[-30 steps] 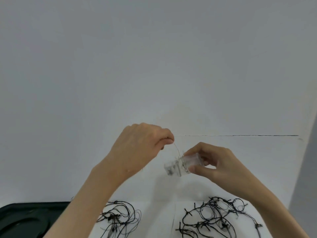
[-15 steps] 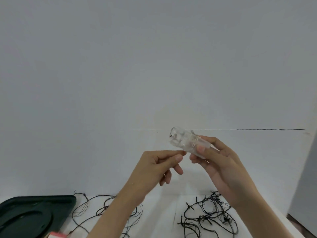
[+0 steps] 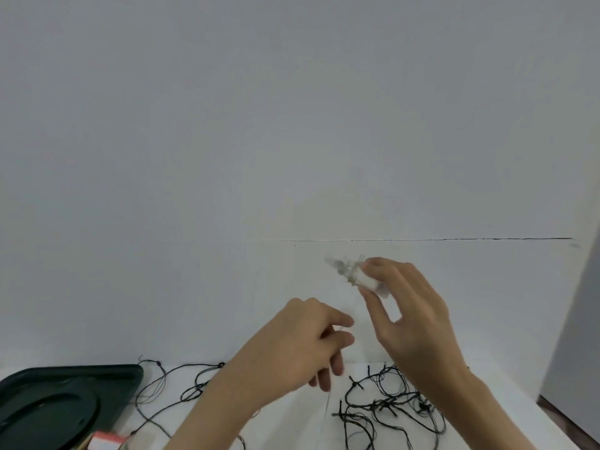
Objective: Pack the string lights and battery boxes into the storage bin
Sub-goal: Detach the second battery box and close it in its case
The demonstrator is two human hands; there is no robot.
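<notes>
Your right hand [image 3: 409,306] is raised above the table [image 3: 285,423], forearm rising from the near right and palm turned leftward. Its thumb and fingertips grasp the clear battery box [image 3: 355,275], which tilts up and to the left, free end pointing toward the far wall, with pale wire wound round its middle.

Your left hand [image 3: 302,345] sits lower and just left of the right, forearm coming up from the near edge. Its fingers are curled, and thumb and forefinger pinch what looks like a thin wire [image 3: 341,329] running up toward the box; it is too faint to trace fully.

On the table beneath your right wrist lies a tangle of black string lights [image 3: 389,407]; looser black loops [image 3: 172,384] trail left toward the dark green bin [image 3: 130,368] at the near left. A small red-and-white box [image 3: 107,440] sits just beside the bin's near corner.
</notes>
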